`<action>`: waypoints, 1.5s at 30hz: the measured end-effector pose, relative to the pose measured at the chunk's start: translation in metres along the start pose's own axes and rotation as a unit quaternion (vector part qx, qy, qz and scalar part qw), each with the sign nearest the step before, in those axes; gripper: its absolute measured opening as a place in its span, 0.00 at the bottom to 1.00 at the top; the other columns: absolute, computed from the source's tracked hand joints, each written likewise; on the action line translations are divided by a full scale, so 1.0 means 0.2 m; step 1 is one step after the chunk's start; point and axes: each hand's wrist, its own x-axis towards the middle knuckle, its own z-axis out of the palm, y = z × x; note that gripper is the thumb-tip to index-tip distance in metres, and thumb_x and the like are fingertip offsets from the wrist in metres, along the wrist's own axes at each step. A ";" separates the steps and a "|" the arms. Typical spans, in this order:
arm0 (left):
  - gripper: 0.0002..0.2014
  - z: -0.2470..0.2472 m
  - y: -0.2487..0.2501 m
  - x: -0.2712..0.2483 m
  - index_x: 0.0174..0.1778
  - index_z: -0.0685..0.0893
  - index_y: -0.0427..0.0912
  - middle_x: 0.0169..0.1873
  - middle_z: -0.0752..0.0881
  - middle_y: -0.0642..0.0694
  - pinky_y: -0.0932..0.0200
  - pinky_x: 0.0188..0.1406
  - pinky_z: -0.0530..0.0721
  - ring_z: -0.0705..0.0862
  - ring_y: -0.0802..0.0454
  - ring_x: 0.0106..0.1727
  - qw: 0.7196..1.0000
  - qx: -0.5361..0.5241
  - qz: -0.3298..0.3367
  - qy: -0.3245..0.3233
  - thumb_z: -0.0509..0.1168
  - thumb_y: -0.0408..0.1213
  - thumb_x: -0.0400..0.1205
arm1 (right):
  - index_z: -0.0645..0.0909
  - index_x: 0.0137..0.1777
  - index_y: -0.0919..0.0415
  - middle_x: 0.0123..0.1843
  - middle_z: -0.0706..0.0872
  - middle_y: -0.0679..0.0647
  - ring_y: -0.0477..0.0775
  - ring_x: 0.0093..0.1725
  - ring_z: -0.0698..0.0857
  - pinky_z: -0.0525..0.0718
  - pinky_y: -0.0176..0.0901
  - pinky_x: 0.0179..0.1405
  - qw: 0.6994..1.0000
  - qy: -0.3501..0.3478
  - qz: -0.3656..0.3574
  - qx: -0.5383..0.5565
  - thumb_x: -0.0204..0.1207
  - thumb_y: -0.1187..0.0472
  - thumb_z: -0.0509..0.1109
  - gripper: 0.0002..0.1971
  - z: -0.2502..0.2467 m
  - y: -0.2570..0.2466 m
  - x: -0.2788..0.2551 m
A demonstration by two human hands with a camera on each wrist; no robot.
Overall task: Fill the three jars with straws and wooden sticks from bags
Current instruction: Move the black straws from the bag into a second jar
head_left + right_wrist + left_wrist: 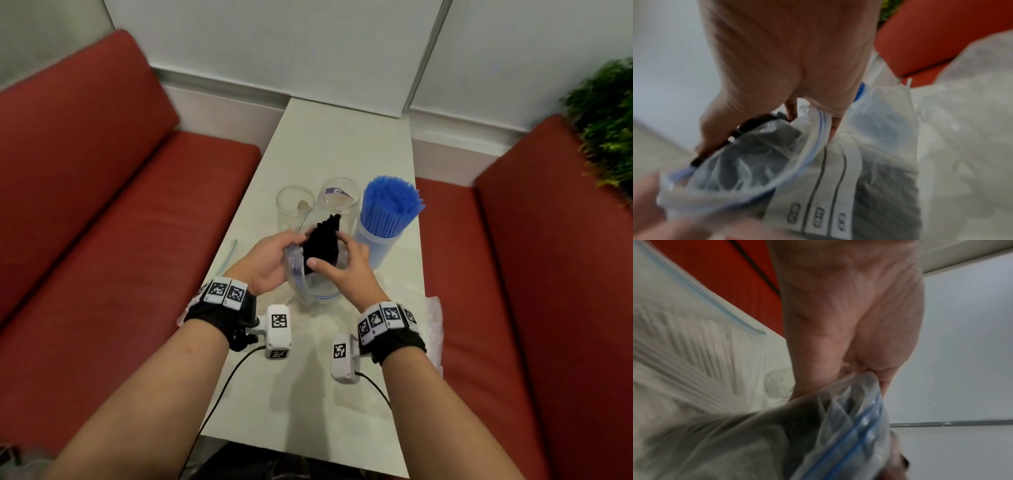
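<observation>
**Both hands on the bag of black straws**

Nearest me, a crumpled clear bag [434, 329] lies at the right edge of the white table [308, 404], just beside my right wrist. Over the middle of the table I hold a clear zip bag [310, 286] with a blue seal strip, its mouth spread open. My left hand [265, 263] grips the left side of that mouth, fingers curled round the plastic. My right hand [346, 265] is curled round the bundle of black straws [322, 241], thumb on the near side and fingers on the far side; the bundle stands partly out of the bag and leans away from me. In the right wrist view the bag's white label strips show below my fingers.

Just beyond my hands stand three jars. The left jar [294, 207] and the middle jar [339, 202] are clear glass with no straws in them. The right jar [375, 245] is packed with blue straws [392, 205] fanning out above its rim. Another bag's blue seal [230, 255] lies at the left table edge.
</observation>
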 end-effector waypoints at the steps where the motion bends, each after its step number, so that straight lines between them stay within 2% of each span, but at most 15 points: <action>1: 0.19 0.00 -0.02 0.00 0.64 0.87 0.37 0.67 0.84 0.37 0.47 0.57 0.87 0.85 0.42 0.67 1.000 -0.022 0.013 0.017 0.54 0.30 0.85 | 0.66 0.83 0.47 0.71 0.66 0.49 0.46 0.71 0.72 0.67 0.39 0.73 1.000 0.005 -0.017 -0.024 0.66 0.38 0.84 0.48 0.00 0.01 0.00; 3: 0.21 -0.01 -0.08 -0.01 0.71 0.81 0.33 0.70 0.82 0.36 0.43 0.60 0.86 0.83 0.40 0.67 0.997 -0.044 0.029 0.063 0.52 0.30 0.85 | 0.68 0.82 0.50 0.69 0.67 0.51 0.47 0.67 0.73 0.68 0.37 0.71 0.999 0.010 -0.027 -0.042 0.70 0.42 0.83 0.43 0.02 0.04 -0.01; 6: 0.19 -0.06 -0.18 -0.02 0.71 0.78 0.30 0.59 0.86 0.33 0.48 0.45 0.88 0.89 0.40 0.54 0.979 0.018 0.040 0.198 0.53 0.34 0.88 | 0.73 0.79 0.53 0.65 0.71 0.53 0.50 0.63 0.77 0.72 0.37 0.68 0.998 0.038 -0.013 -0.037 0.76 0.44 0.78 0.33 0.04 0.08 0.00; 8: 0.17 -0.09 -0.20 -0.06 0.64 0.83 0.36 0.53 0.87 0.34 0.49 0.37 0.88 0.90 0.37 0.45 0.959 0.130 -0.035 0.249 0.61 0.44 0.87 | 0.75 0.78 0.54 0.63 0.71 0.54 0.52 0.63 0.78 0.71 0.35 0.65 0.998 0.054 0.001 -0.022 0.80 0.44 0.75 0.30 0.05 0.08 0.02; 10: 0.22 -0.11 -0.20 -0.10 0.63 0.83 0.39 0.58 0.85 0.32 0.44 0.40 0.89 0.90 0.28 0.48 0.959 0.148 -0.153 0.189 0.70 0.51 0.81 | 0.73 0.80 0.53 0.64 0.69 0.54 0.52 0.63 0.76 0.69 0.35 0.66 0.999 0.029 0.021 -0.016 0.80 0.41 0.73 0.32 0.05 0.10 0.02; 14: 0.19 -0.12 -0.17 -0.09 0.70 0.77 0.29 0.65 0.82 0.29 0.44 0.50 0.90 0.88 0.32 0.59 0.977 0.086 -0.150 0.128 0.58 0.18 0.83 | 0.66 0.83 0.49 0.65 0.66 0.55 0.51 0.63 0.74 0.69 0.39 0.70 0.999 -0.022 0.045 -0.013 0.77 0.42 0.76 0.38 0.08 0.17 0.02; 19: 0.18 -0.15 -0.13 -0.05 0.55 0.82 0.44 0.46 0.82 0.41 0.48 0.46 0.89 0.82 0.49 0.46 0.881 0.407 -0.151 0.187 0.60 0.19 0.75 | 0.72 0.77 0.57 0.59 0.70 0.59 0.65 0.58 0.82 0.74 0.39 0.56 0.992 -0.022 0.058 -0.113 0.80 0.56 0.76 0.27 0.12 0.24 0.00; 23: 0.13 -0.12 -0.02 0.02 0.59 0.83 0.49 0.44 0.89 0.46 0.53 0.38 0.87 0.88 0.49 0.42 0.943 0.263 -0.052 0.199 0.64 0.32 0.81 | 0.83 0.65 0.63 0.58 0.72 0.60 0.67 0.61 0.82 0.79 0.51 0.66 0.991 0.028 0.070 -0.110 0.82 0.54 0.74 0.17 0.12 0.18 0.04; 29: 0.14 -0.15 0.15 0.10 0.51 0.88 0.42 0.45 0.91 0.43 0.53 0.43 0.88 0.90 0.48 0.44 0.944 0.274 -0.016 0.181 0.71 0.49 0.79 | 0.75 0.79 0.61 0.76 0.77 0.60 0.58 0.76 0.76 0.74 0.56 0.79 0.991 0.123 -0.040 -0.023 0.83 0.57 0.74 0.26 0.12 0.04 0.06; 34: 0.14 -0.21 0.16 0.13 0.58 0.82 0.38 0.48 0.87 0.36 0.48 0.48 0.81 0.84 0.42 0.42 0.934 0.315 -0.010 0.171 0.68 0.44 0.84 | 0.75 0.79 0.69 0.90 0.55 0.65 0.64 0.90 0.53 0.54 0.61 0.89 0.984 0.130 -0.012 -0.123 0.84 0.57 0.73 0.27 0.18 0.05 0.06; 36: 0.12 -0.24 0.16 0.14 0.65 0.79 0.48 0.52 0.86 0.41 0.49 0.44 0.83 0.84 0.45 0.40 0.929 0.332 -0.015 0.162 0.65 0.39 0.86 | 0.78 0.77 0.64 0.88 0.64 0.59 0.57 0.88 0.61 0.62 0.46 0.85 0.986 0.137 -0.036 -0.087 0.86 0.55 0.70 0.22 0.18 0.02 0.08; 38: 0.15 -0.27 0.15 0.15 0.71 0.78 0.53 0.56 0.85 0.43 0.48 0.46 0.86 0.84 0.45 0.47 0.929 0.338 -0.031 0.148 0.62 0.39 0.88 | 0.81 0.70 0.59 0.70 0.85 0.56 0.55 0.73 0.82 0.77 0.27 0.65 0.992 0.119 -0.014 -0.048 0.87 0.55 0.68 0.15 0.18 0.01 0.10; 40: 0.16 -0.31 0.09 0.14 0.73 0.78 0.47 0.51 0.85 0.39 0.49 0.41 0.87 0.85 0.43 0.42 0.933 0.324 -0.052 0.151 0.58 0.36 0.89 | 0.84 0.64 0.61 0.57 0.91 0.57 0.59 0.61 0.89 0.83 0.36 0.54 0.993 0.081 0.031 -0.078 0.87 0.57 0.68 0.11 0.20 0.03 0.10; 42: 0.17 -0.36 0.01 0.12 0.72 0.78 0.37 0.40 0.84 0.39 0.59 0.25 0.85 0.85 0.49 0.28 0.930 0.316 -0.066 0.177 0.54 0.26 0.88 | 0.83 0.65 0.65 0.58 0.91 0.63 0.64 0.60 0.88 0.84 0.52 0.59 0.988 0.037 0.067 -0.134 0.87 0.59 0.67 0.13 0.25 0.07 0.08; 45: 0.21 -0.44 -0.08 0.09 0.69 0.79 0.30 0.37 0.84 0.38 0.58 0.27 0.82 0.84 0.47 0.32 0.938 0.274 -0.104 0.186 0.50 0.17 0.84 | 0.81 0.67 0.63 0.59 0.90 0.63 0.64 0.60 0.87 0.81 0.49 0.53 0.981 -0.006 0.097 -0.169 0.88 0.58 0.66 0.13 0.30 0.12 0.07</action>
